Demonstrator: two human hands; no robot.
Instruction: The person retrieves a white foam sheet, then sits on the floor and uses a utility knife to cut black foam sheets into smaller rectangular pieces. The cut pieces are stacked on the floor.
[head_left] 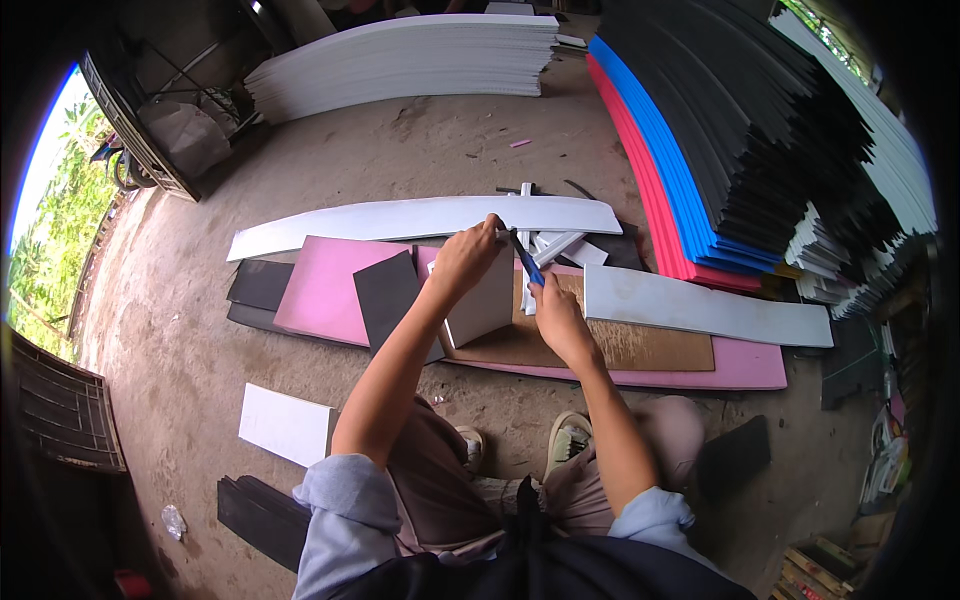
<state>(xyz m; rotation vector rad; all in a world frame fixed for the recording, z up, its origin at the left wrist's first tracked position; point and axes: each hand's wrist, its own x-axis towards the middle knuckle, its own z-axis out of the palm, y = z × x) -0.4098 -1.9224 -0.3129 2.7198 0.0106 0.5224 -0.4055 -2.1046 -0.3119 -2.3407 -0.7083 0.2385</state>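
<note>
My left hand [468, 258] is closed on the upper edge of a white foam sheet [482, 306], which stands tilted on a brown board [640, 344]. A utility knife [533, 269] with a blue handle is gripped in my right hand [562, 322]. Its dark front end points up and away, close to the fingers of my left hand and the sheet's top corner. Whether the blade touches the foam is too small to tell. Under the board lies a long pink foam sheet [750, 364]. White foam strips [560, 244] lie just beyond the knife.
A long white sheet [400, 221] lies across the far side, another [710, 306] at right. Pink [335, 290] and black [388, 300] pieces lie left. Tall stacks of black [710, 110], blue and red sheets stand right; a white stack [410, 65] stands behind. A white block [287, 422] lies near left.
</note>
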